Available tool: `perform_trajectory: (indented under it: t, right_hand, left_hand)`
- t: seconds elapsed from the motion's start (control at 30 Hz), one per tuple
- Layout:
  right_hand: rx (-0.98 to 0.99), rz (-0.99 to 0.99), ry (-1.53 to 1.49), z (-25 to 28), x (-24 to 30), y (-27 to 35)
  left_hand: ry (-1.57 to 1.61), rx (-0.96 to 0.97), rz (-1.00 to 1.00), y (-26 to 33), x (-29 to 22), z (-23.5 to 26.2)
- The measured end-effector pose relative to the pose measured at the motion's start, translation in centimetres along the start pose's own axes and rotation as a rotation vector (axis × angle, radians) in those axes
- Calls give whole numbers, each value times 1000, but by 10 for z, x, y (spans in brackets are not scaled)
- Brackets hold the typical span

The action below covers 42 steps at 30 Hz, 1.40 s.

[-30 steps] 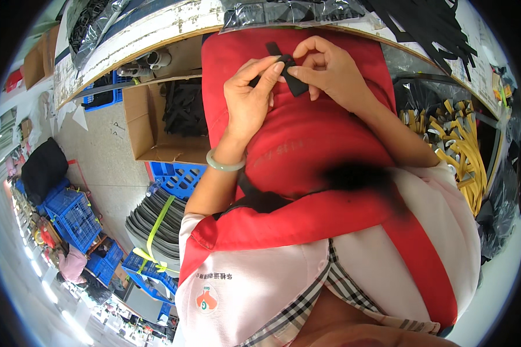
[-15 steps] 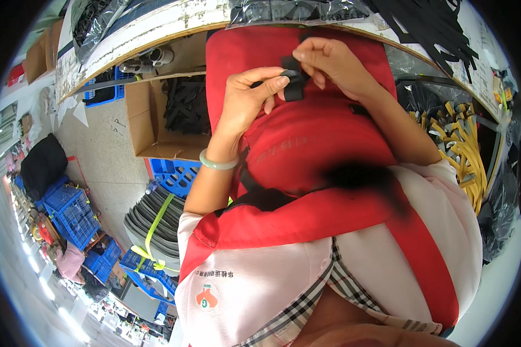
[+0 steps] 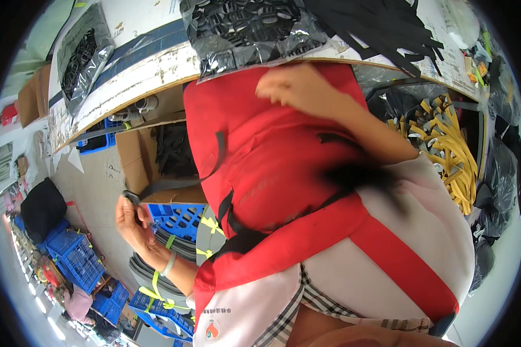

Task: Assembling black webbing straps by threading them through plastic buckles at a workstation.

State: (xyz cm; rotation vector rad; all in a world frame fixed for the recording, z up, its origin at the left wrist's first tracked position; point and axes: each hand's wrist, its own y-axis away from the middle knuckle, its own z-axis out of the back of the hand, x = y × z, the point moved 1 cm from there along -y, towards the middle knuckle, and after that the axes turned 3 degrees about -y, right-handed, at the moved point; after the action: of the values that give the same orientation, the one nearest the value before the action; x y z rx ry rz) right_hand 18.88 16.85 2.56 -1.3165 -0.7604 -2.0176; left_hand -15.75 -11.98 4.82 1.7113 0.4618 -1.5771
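Observation:
At the left, my left hand is closed on one end of a black strap, where a small black buckle shows at the fingertips. The rest of the strap trails rightward in a curve, its free end over the red apron on my lap. My right hand is above the apron near the table edge, blurred by motion. Its fingers are loosely bent and slightly apart, with nothing visible in them. Closest to it is a clear plastic bag of black buckles on the table.
A pile of black straps and a second bag of black parts lie on the worn white table. Below are a cardboard box of black straps, a blue crate, and coiled bands. Yellow straps hang at the right.
My hands have parted from above the apron. The left has swung down and left, carrying the strap, now stretched out. The right has let go and shifted slightly left. The view has tilted toward the table.

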Motion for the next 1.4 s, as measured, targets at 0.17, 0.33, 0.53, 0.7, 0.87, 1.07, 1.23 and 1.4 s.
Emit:
perform_trajectory:
  t: [0.17, 0.33, 0.53, 0.7, 0.87, 1.07, 1.23, 1.4]
  right_hand:
    - [-826, 376, 699, 97, 0, -35]
    - [-759, 219, 957, 130, -31, -57]
    - [-616, 74, 492, 102, 65, -18]
    - [-126, 155, 53, 10, 94, 18]
    - [116, -126, -405, -26, 44, 13]
    - [92, -311, -500, -41, 23, 11]
    - [80, -369, -508, -44, 18, 14]
    - [85, -407, -550, -50, 15, 11]
  left_hand:
    - [506, -78, -38, -48, 81, 65]
    - [660, 115, 229, -40, 83, -82]
    - [223, 500, 49, -15, 57, -202]
    - [226, 595, 115, -14, 59, -220]
    - [304, 445, 53, -2, 46, -235]
    - [322, 425, 5, 1, 49, -228]
    - [284, 383, -37, 4, 53, -231]
    - [169, 356, -127, 7, 54, -233]
